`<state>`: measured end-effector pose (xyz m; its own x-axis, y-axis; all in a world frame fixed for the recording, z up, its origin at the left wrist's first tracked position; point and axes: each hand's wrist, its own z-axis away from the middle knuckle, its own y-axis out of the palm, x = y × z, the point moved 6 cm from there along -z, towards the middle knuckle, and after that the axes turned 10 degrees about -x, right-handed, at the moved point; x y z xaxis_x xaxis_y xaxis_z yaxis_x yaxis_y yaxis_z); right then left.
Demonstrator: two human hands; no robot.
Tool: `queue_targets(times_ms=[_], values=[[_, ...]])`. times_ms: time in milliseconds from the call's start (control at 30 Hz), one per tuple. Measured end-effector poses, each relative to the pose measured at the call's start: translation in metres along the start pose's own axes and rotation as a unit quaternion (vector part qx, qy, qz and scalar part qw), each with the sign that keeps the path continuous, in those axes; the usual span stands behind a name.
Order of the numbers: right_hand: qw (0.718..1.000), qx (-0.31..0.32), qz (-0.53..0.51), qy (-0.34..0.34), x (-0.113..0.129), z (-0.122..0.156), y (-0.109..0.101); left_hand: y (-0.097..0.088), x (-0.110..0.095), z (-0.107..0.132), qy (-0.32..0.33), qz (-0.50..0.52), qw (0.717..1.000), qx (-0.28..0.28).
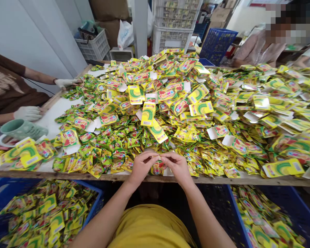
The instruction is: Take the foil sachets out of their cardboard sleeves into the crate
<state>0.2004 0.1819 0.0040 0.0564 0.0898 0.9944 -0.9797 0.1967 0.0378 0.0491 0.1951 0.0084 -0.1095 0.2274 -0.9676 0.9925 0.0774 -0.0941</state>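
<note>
My left hand (pixel 141 166) and my right hand (pixel 178 166) meet at the table's front edge, thumbs and forefingers pinched together. Between them is a small printed box (pixel 157 168), yellow and green with a red picture; its upper edge is at my fingertips, which partly hide it. A pale flap shows beside my right fingers. Just beyond my hands lie many small shiny sachets (pixel 136 142). Behind these rises a heap of flat yellow-green boxes (pixel 147 113), several with white end flaps standing out.
A mug (pixel 23 129) stands at the left edge near a co-worker's gloved hands (pixel 28 113). Blue crates (pixel 99 199) of boxes and sachets sit below the table's wooden edge (pixel 222 179). White crates (pixel 173 38) are stacked behind. Another person (pixel 255 46) sits at right.
</note>
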Motion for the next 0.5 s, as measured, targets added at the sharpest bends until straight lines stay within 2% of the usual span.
queue_targets(times_ms=[133, 233, 367, 500], values=[[0.999, 0.028, 0.003, -0.020, -0.003, 0.002, -0.004, -0.002, -0.007, 0.003, 0.068, -0.002, 0.997, 0.022], [0.992, 0.021, 0.064, -0.103, 0.003, 0.004, -0.007, -0.004, -0.009, 0.006, 0.111, -0.014, 0.993, 0.034], [0.947, -0.016, 0.191, -0.259, 0.013, 0.019, -0.004, -0.004, -0.009, 0.012, 0.152, -0.036, 0.986, 0.052], [0.913, -0.030, 0.241, -0.328, 0.012, 0.038, -0.002, -0.002, -0.008, 0.018, 0.158, -0.046, 0.984, 0.075]])
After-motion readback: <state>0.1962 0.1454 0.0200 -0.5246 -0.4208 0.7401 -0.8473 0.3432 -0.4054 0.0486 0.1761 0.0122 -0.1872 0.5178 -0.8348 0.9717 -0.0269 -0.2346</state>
